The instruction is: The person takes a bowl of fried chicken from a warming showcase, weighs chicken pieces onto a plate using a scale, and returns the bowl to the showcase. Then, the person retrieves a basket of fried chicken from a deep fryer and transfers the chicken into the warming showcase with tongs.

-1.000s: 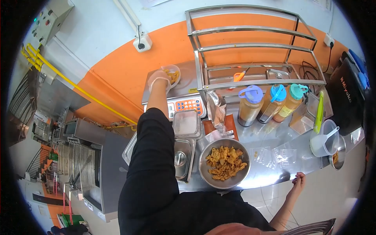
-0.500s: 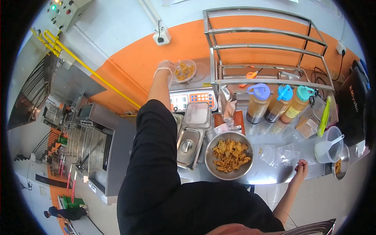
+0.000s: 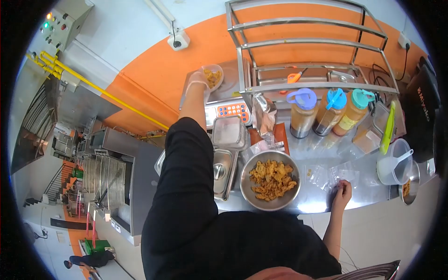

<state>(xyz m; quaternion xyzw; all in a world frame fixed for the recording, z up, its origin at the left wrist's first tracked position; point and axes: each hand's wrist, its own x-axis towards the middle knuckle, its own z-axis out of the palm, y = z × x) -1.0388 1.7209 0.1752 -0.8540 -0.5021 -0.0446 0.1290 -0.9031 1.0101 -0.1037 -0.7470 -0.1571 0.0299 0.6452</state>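
My left hand (image 3: 198, 84), in a clear plastic glove, is at the near left side of a clear plastic bowl (image 3: 220, 71) on the scale (image 3: 228, 112). Pieces of fried food lie in this bowl. The glove and the angle hide the fingers. My bare right hand (image 3: 343, 192) is at the near edge of the table, its fingers curled together beside a clear plastic bag (image 3: 344, 173). Whether they pinch the bag does not show. Between my arms stands a steel bowl (image 3: 246, 187) with golden fried chicken pieces (image 3: 274, 179).
Left of the steel bowl are a lidded steel pan (image 3: 225, 172) and a clear container (image 3: 227, 131). Sauce bottles (image 3: 303, 112) stand behind, below a metal rack (image 3: 308, 43). A plastic jug (image 3: 394, 161) is at the right. Another person (image 3: 91, 259) is far left.
My right hand has moved left and away from me, up to the plastic bag. My left hand has shifted slightly closer over the plastic bowl. The camera view has turned a little.
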